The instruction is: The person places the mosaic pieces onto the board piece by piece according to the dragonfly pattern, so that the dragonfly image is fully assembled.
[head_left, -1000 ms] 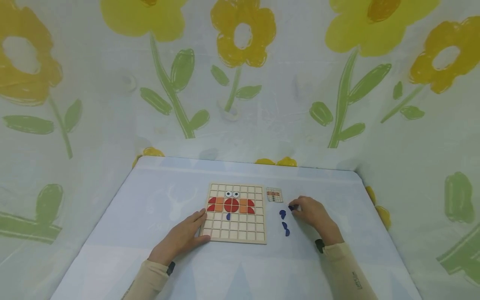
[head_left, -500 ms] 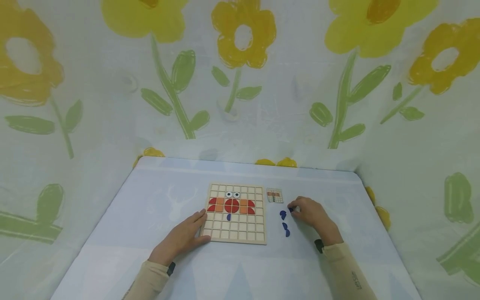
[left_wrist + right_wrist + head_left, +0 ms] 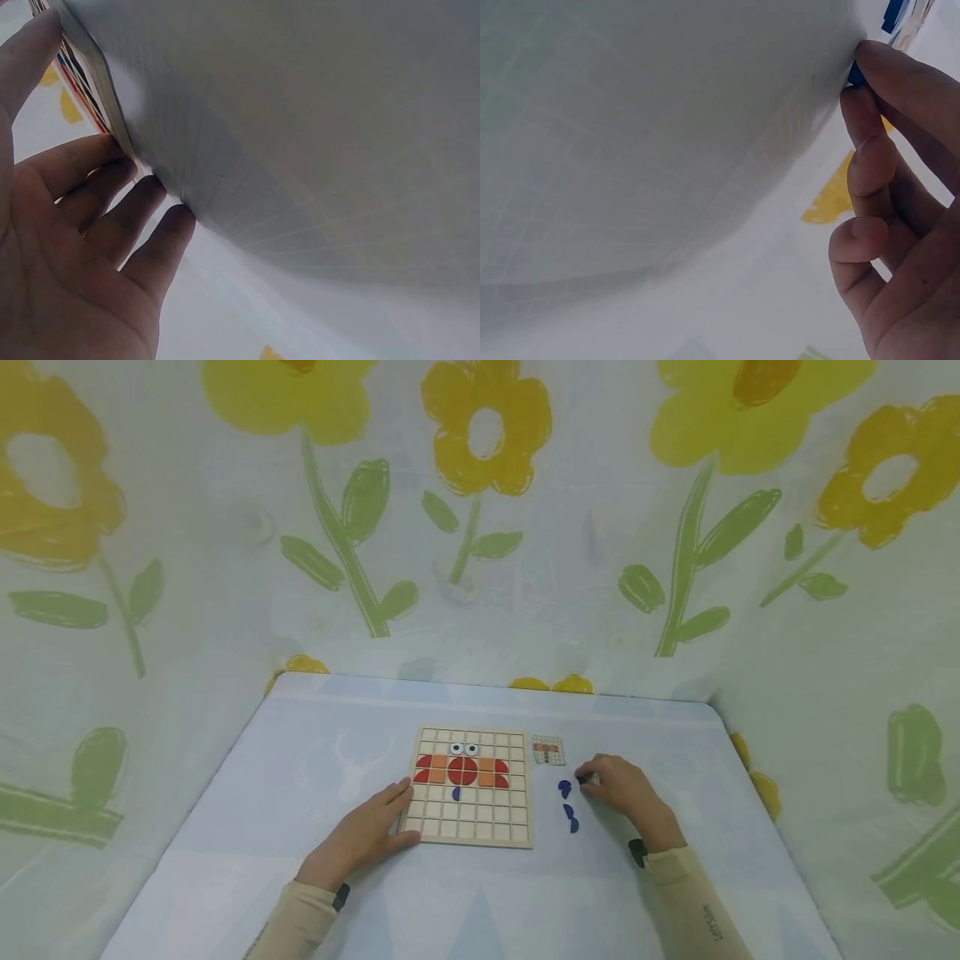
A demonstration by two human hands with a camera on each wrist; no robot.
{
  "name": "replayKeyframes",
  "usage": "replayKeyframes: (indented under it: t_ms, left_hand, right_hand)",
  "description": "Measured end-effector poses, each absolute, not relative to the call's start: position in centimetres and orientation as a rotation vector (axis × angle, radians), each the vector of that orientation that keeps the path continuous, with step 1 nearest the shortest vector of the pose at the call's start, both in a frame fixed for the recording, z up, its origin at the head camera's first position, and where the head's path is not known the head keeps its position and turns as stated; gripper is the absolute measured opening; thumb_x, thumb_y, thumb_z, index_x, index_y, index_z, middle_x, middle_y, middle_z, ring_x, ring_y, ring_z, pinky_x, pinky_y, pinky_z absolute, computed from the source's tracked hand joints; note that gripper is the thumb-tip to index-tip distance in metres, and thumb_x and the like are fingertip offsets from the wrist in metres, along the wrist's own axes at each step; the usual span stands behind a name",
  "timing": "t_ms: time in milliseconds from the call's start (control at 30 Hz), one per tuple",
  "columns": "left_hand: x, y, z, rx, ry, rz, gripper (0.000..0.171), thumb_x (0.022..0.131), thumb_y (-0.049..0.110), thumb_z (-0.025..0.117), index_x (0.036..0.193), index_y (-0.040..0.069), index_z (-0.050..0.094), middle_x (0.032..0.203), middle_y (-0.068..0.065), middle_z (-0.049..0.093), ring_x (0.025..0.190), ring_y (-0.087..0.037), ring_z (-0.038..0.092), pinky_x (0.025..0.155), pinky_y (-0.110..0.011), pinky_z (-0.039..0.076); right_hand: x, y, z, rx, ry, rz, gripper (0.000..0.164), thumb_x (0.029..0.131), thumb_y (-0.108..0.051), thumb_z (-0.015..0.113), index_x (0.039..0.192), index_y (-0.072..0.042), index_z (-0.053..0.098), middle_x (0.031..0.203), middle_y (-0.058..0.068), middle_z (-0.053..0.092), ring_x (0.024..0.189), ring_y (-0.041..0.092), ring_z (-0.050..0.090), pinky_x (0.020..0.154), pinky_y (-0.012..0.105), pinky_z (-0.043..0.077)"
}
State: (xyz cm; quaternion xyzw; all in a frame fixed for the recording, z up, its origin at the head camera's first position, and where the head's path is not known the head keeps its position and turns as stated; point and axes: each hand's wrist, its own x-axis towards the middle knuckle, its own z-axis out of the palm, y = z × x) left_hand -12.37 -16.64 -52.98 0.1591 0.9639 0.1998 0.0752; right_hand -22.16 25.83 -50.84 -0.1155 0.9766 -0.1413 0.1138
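Note:
A square wooden grid board point(image 3: 483, 832) lies on the table with red, orange and eye tiles set in its upper rows. One blue tile point(image 3: 456, 793) sits below the red circle point(image 3: 462, 771). My left hand point(image 3: 366, 833) rests against the board's left side, its fingers along the edge and the thumb at the near left corner. Right of the board, my right hand point(image 3: 618, 783) pinches a small dark blue tile point(image 3: 856, 75) between thumb and index finger, low at the table. Loose blue tiles point(image 3: 571, 817) with curved edges lie between that hand and the board.
A small square pattern card point(image 3: 549, 751) lies beside the board's upper right corner. The white table point(image 3: 300, 793) meets a flower-printed cloth wall point(image 3: 540, 627) at the back, with more of this cloth on both sides.
The right hand's fingertips have shifted slightly on the blue tile, which stays low in nearly the same place. The left hand and the board have not moved.

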Motion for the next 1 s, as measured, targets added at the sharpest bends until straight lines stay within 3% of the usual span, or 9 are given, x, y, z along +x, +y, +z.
replayKeyframes:
  t_ms: [700,1000]
  left_hand:
    - [-12.4,-16.9,-53.2,0.48,2.889,0.602,0.083,0.09,0.047,0.075,0.151,0.0,0.045,0.161,-0.012,0.037,0.146,-0.033,0.038,0.118,-0.046,0.037]
    - [-12.4,-16.8,-53.2,0.478,2.889,0.611,0.082,0.09,0.046,0.076,0.15,-0.001,0.045,0.16,-0.012,0.038,0.146,-0.034,0.038,0.118,-0.046,0.037]
  right_hand:
    - [-22.2,25.1,-51.2,-0.394,2.935,-0.459,0.027,0.088,-0.016,0.081,0.115,-0.011,0.077,0.101,-0.001,0.07,0.095,0.019,0.066,0.089,0.043,0.058]
    - [-21.6,22.7,-50.6,-0.432,3.013,-0.561,0.029,0.087,-0.022,0.082,0.116,-0.017,0.077,0.101,-0.003,0.068,0.083,0.013,0.059,0.075,0.032,0.057]
